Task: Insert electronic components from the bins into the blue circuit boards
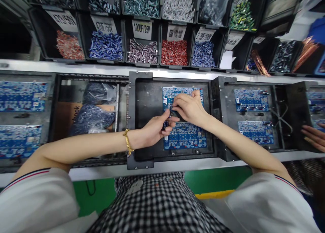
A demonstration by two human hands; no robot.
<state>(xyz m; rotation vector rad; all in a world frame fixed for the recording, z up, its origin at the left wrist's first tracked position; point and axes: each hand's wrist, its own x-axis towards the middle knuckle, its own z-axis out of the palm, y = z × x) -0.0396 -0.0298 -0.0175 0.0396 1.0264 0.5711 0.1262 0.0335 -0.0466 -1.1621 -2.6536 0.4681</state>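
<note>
Left hand [154, 130] holds components [165, 125] above a tray [149, 106] of boards [186, 141], right hand's [190, 106] grip unclear.

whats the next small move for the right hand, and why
Probably to set a small dark component on the upper blue rectangular circuit board: the right hand is over that board, and the left hand holds such parts close by.

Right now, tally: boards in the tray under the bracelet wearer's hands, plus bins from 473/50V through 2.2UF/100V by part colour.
Blue boards: 2
Orange parts: 1 bin
Blue parts: 2 bins
Purple parts: 1 bin
Red parts: 1 bin
Total: 7 (2 boards, 5 bins)
</note>
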